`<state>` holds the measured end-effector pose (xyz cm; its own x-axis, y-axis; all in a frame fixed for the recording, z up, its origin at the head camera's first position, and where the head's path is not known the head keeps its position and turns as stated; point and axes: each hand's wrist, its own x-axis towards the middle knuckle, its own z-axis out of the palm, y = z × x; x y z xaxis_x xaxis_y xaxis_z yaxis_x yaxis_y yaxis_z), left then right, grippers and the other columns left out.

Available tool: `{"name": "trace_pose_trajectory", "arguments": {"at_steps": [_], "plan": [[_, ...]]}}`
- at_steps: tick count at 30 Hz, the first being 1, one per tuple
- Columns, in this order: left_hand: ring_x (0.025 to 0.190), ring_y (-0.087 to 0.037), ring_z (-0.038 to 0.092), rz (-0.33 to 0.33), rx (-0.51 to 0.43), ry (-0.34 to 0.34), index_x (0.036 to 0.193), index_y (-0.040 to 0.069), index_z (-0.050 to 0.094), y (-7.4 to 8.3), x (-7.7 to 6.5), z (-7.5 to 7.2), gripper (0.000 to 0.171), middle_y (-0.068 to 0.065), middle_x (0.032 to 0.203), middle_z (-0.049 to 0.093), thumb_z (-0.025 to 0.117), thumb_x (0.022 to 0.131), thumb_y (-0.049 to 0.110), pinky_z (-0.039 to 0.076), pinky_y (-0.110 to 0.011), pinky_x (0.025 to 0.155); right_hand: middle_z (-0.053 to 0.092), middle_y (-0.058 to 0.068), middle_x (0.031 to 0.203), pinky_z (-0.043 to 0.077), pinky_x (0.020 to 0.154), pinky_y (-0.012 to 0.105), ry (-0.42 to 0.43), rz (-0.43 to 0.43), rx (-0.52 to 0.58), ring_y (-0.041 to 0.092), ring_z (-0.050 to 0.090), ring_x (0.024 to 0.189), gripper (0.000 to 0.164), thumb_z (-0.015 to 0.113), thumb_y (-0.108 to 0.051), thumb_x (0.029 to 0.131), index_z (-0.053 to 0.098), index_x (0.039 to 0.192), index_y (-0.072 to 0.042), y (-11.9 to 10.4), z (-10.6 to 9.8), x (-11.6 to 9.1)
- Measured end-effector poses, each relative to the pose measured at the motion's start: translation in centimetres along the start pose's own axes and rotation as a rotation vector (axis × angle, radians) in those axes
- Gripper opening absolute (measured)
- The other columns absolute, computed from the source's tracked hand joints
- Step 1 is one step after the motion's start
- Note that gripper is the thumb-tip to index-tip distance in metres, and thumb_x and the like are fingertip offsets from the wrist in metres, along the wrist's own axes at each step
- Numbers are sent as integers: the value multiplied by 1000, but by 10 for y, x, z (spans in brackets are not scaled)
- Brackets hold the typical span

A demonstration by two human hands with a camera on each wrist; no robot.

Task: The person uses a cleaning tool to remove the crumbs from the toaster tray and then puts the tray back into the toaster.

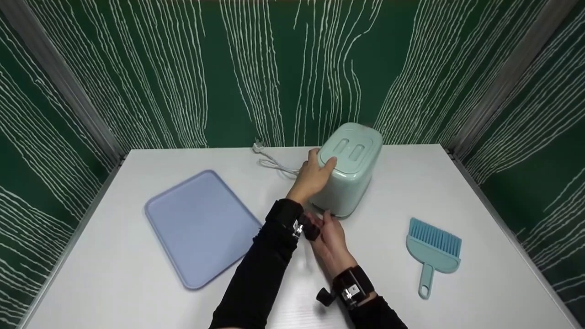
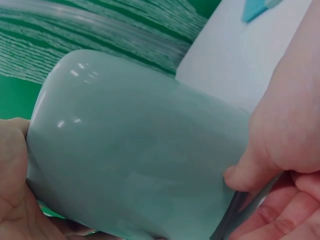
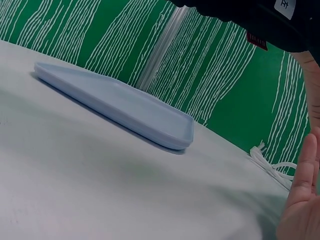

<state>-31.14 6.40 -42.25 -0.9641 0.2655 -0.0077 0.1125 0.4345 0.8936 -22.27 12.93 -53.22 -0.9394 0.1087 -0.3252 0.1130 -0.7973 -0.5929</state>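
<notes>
A mint-green toaster (image 1: 342, 183) with a lid (image 1: 352, 146) bearing two slot-shaped marks is at the back of the table, right of the middle. My left hand (image 1: 313, 177) grips its upper left side, thumb over the lid's near edge. At the base, my right hand (image 1: 332, 235) holds the near bottom edge. In the left wrist view, the right thumb (image 2: 240, 175) presses the toaster's wall (image 2: 135, 145) while fingers curl below the dark base rim. That view also shows the left hand (image 2: 12, 180) against the other end; some of its fingers are hidden behind the toaster.
A white cord with a plug (image 1: 258, 147) trails left of the toaster along the back edge. On the left lies a blue-lavender tray (image 1: 201, 228). A teal hand brush (image 1: 433, 253) lies on the right. Green walls with white lines (image 1: 247, 68) enclose the white table (image 1: 114, 274).
</notes>
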Motion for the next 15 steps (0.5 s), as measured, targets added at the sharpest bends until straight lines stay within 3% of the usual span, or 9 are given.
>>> {"name": "trace_pose_trajectory", "arguments": {"at_steps": [5, 11, 15], "plan": [[146, -33, 52, -8, 0, 2, 165, 16, 30, -1, 1, 0, 64, -21, 156, 52, 46, 112, 49, 44, -50, 121, 63, 11, 101, 58, 70, 21, 17, 25, -12, 10, 65, 78, 35, 25, -25, 119, 19, 146, -3, 0, 0, -1], [144, -33, 54, -6, 14, 10, 164, 16, 32, 0, 0, 0, 63, -22, 154, 54, 47, 112, 49, 45, -50, 119, 63, 4, 84, 53, 64, 20, 80, -59, -28, 9, 60, 70, 25, 28, -25, 119, 36, 124, -2, -1, 6, -2], [144, -33, 54, -3, 18, 6, 164, 15, 32, 1, 1, 0, 64, -22, 154, 54, 47, 112, 49, 46, -49, 118, 64, 4, 83, 55, 66, 19, 135, -126, -37, 9, 62, 71, 25, 33, -21, 118, 42, 122, 2, -1, 8, -3]]}}
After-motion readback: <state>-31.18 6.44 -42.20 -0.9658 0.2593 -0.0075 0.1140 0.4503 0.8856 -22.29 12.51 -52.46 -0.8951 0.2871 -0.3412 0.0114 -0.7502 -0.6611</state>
